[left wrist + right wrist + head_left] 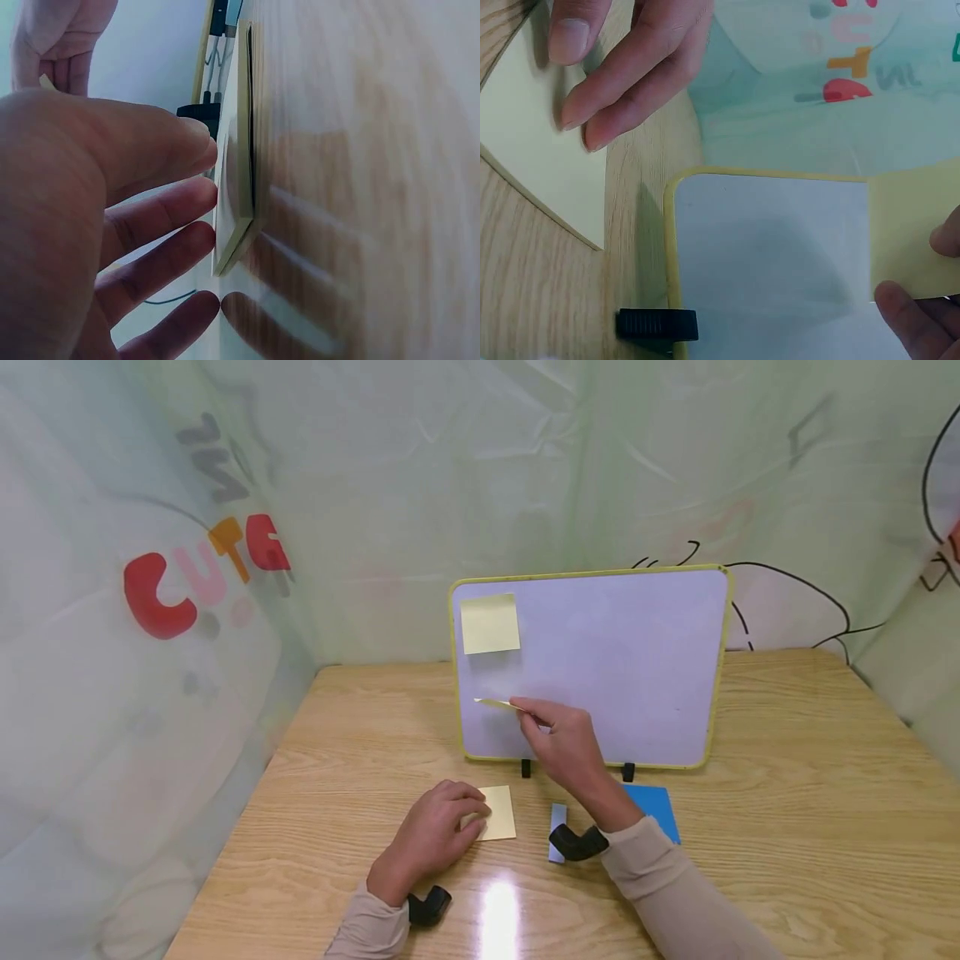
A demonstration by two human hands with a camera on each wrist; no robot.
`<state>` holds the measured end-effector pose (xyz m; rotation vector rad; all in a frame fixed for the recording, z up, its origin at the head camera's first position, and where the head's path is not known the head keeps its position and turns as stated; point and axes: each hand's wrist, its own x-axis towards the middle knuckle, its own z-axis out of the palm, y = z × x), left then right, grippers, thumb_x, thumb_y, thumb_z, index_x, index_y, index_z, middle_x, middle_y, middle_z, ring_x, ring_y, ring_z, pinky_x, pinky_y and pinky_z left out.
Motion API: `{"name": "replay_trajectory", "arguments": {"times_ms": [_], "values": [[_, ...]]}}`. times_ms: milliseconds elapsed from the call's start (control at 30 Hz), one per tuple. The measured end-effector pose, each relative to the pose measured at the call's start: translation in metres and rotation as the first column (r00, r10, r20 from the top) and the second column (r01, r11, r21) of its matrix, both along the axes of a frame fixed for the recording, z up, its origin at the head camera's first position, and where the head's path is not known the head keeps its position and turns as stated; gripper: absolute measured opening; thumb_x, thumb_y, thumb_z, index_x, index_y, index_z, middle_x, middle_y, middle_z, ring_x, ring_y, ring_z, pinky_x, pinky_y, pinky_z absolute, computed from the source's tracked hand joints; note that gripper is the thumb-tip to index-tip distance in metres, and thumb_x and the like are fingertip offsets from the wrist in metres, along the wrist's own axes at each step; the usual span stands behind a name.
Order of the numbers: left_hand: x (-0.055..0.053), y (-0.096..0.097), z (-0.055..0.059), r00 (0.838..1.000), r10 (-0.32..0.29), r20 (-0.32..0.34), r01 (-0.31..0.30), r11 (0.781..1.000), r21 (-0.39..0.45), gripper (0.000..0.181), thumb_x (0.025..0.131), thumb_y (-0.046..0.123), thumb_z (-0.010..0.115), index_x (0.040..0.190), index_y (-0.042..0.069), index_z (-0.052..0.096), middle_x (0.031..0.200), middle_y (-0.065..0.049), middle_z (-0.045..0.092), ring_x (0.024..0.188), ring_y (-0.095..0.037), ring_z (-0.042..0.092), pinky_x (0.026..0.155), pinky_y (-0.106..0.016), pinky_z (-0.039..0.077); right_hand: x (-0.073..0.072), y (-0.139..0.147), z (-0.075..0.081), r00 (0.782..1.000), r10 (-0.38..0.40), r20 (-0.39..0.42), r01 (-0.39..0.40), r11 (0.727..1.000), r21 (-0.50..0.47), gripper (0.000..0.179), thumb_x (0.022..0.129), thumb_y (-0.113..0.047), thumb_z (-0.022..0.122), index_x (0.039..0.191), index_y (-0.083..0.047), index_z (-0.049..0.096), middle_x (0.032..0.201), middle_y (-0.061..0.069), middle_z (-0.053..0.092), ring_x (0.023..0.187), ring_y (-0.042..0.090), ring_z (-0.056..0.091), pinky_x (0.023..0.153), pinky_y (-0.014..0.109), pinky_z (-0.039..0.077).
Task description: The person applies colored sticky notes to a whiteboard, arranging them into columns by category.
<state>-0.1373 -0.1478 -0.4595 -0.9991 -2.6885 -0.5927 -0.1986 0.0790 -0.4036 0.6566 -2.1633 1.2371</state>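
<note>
My right hand (566, 747) pinches a single pale yellow sticky note (907, 225) between thumb and fingers, in front of the lower left of a whiteboard (600, 652). Seen from the head, that note is nearly edge-on. Another yellow sticky note (490, 624) is stuck at the board's upper left corner. On the table, the fingertips of my left hand (438, 827) rest on a yellow sticky note pad (501, 812). In the left wrist view the pad's thick edge (245, 112) shows beside the loosely bent fingers, which do not grip it.
The yellow-framed board stands on small black feet (628, 772). A blue square (656, 806) lies partly under my right forearm. Beside it is a narrow light-coloured strip (557, 852), partly covered by the black wrist mount. A printed curtain (375, 510) surrounds the wooden table (810, 827).
</note>
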Motion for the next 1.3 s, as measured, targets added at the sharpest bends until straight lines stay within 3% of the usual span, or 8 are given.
{"name": "replay_trajectory", "arguments": {"times_ms": [200,400,500,633,800,1300], "values": [[0.000,0.001,-0.001,1.000,0.008,0.022,-0.007,1.000,-0.013,0.013,0.094,0.022,0.069,0.101,0.017,0.078,0.113,0.002,0.068,0.107,-0.017,0.060,0.093,-0.033,0.049,-0.004,-0.004,0.004,0.987,-0.014,-0.157,0.023,0.998,0.057,0.027,0.088,0.004,0.071,0.115,0.001,0.075,0.107,0.014,0.074,0.089,0.026,0.072,0.067,0.039,0.057],[-0.001,0.000,-0.003,1.000,0.015,0.006,-0.015,0.999,-0.031,0.013,0.093,0.023,0.070,0.101,0.018,0.078,0.113,0.003,0.067,0.106,-0.016,0.059,0.093,-0.034,0.048,-0.011,-0.009,0.008,0.944,-0.034,-0.328,0.076,0.990,0.116,0.030,0.086,0.007,0.071,0.115,0.003,0.074,0.112,0.016,0.072,0.101,0.032,0.070,0.077,0.042,0.057],[-0.001,0.000,-0.003,1.000,0.013,-0.005,-0.013,1.000,-0.024,0.012,0.092,0.022,0.070,0.100,0.018,0.078,0.113,0.003,0.067,0.106,-0.017,0.059,0.092,-0.034,0.048,-0.015,-0.013,0.011,0.925,-0.034,-0.379,0.094,0.986,0.140,0.031,0.085,0.006,0.071,0.116,0.003,0.073,0.116,0.015,0.072,0.107,0.031,0.068,0.084,0.045,0.056],[-0.001,0.000,-0.003,1.000,0.010,-0.007,-0.010,1.000,-0.017,0.012,0.092,0.021,0.070,0.100,0.018,0.078,0.112,0.003,0.067,0.105,-0.017,0.059,0.092,-0.033,0.048,-0.020,-0.018,0.013,0.898,-0.025,-0.438,0.107,0.981,0.163,0.032,0.083,0.008,0.072,0.115,0.005,0.073,0.116,0.017,0.071,0.107,0.033,0.068,0.086,0.045,0.056],[0.000,0.000,-0.003,1.000,0.013,-0.005,-0.014,1.000,-0.013,0.012,0.092,0.022,0.070,0.100,0.018,0.078,0.112,0.003,0.067,0.105,-0.016,0.059,0.092,-0.033,0.048,-0.026,-0.022,0.012,0.873,-0.020,-0.487,0.112,0.981,0.160,0.032,0.081,0.011,0.072,0.113,0.007,0.072,0.116,0.020,0.070,0.107,0.037,0.067,0.085,0.046,0.056],[-0.003,0.000,-0.004,1.000,-0.002,-0.005,0.002,1.000,0.009,0.011,0.093,0.019,0.070,0.100,0.016,0.078,0.111,0.002,0.068,0.104,-0.018,0.060,0.091,-0.033,0.049,-0.034,-0.027,0.006,0.856,-0.016,-0.516,0.130,0.974,0.187,0.035,0.081,0.010,0.075,0.116,0.009,0.070,0.123,0.024,0.066,0.114,0.040,0.063,0.094,0.046,0.052]]}}
